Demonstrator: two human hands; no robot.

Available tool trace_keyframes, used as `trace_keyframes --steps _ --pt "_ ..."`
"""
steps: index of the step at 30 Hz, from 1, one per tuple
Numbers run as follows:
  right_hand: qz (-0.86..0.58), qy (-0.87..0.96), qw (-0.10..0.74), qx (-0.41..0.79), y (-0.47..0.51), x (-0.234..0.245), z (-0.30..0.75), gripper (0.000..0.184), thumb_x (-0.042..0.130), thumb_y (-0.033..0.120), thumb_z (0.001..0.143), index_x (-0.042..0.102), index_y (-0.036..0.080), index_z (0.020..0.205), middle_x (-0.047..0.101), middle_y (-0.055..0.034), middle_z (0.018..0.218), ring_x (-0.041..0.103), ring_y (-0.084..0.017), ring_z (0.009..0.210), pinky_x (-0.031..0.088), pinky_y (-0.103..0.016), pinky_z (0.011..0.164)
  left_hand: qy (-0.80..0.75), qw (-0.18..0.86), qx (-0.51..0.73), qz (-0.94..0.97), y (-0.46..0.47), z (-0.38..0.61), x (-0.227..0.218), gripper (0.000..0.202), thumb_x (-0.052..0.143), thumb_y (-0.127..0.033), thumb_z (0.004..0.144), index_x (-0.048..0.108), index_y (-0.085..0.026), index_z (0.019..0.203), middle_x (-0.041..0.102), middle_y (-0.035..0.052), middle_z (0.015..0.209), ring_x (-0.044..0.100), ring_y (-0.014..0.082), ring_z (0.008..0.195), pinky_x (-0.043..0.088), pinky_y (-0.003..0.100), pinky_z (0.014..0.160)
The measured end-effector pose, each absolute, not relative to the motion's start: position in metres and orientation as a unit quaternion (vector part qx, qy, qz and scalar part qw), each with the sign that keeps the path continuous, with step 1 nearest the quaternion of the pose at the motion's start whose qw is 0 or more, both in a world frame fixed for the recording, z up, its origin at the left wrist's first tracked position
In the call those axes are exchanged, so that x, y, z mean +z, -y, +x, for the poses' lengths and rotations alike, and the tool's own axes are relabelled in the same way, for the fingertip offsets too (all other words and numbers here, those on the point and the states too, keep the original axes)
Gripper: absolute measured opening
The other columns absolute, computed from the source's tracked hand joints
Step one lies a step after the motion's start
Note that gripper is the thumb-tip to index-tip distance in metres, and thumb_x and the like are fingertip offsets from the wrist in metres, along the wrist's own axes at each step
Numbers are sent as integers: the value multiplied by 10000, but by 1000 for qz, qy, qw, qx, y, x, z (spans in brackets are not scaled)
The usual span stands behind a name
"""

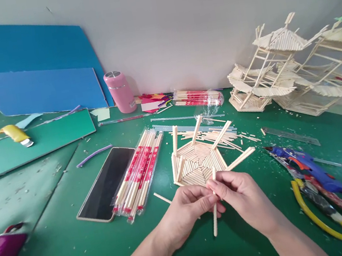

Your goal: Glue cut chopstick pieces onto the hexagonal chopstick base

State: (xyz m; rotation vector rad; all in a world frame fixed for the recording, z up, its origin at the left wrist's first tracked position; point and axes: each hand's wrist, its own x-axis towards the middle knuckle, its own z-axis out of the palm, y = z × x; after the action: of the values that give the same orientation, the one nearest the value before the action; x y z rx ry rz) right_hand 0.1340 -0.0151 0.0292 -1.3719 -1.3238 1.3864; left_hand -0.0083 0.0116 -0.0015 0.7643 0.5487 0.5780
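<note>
My left hand [191, 204] and my right hand [241, 192] meet at the front of the green table, both closed on one thin wooden stick [216, 224]. The stick slants between the fingertips, its lower end pointing toward me. Just behind the hands is a hexagonal wooden-stick base [195, 158] with a ring-patterned floor and several stick posts rising outward from its corners. My hands cover its near edge; whether the held stick touches it, I cannot tell. A loose stick [161, 198] lies left of my left hand, partly hidden by it.
Left are bagged sticks [141, 167], a phone [107, 185] and a yellow-handled cutter [16, 134]. A blue glue gun [310, 166] and yellow-and-red-handled pliers [321, 216] lie right. Behind stand a pink flask [120, 92] and stick pagoda models [274, 64]. Cut sticks [224, 134] lie scattered behind the base.
</note>
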Motion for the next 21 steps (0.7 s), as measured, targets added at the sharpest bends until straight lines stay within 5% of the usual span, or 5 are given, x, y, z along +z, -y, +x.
trace_keyframes --steps 9,14,21 --pt "-535 517 373 554 13 42 133 264 456 360 840 506 160 674 463 34 546 478 -96 517 386 -218 516 -275 842 289 363 -12 -9 1 164 611 -256 743 677 -107 752 640 47 632 569 131 625 425 265 665" --pt "-603 488 442 451 17 32 144 266 431 397 843 563 169 873 426 31 602 416 -104 549 341 -218 501 -271 834 316 363 -15 -15 13 129 624 -251 724 678 -136 741 652 40 624 577 139 602 443 274 632" --pt "-612 678 240 328 36 7 108 91 454 236 821 531 188 824 545 0 703 501 -129 608 384 -232 545 -210 791 419 394 -22 -46 54 138 577 -258 765 676 -168 798 649 28 603 565 139 612 442 285 664"
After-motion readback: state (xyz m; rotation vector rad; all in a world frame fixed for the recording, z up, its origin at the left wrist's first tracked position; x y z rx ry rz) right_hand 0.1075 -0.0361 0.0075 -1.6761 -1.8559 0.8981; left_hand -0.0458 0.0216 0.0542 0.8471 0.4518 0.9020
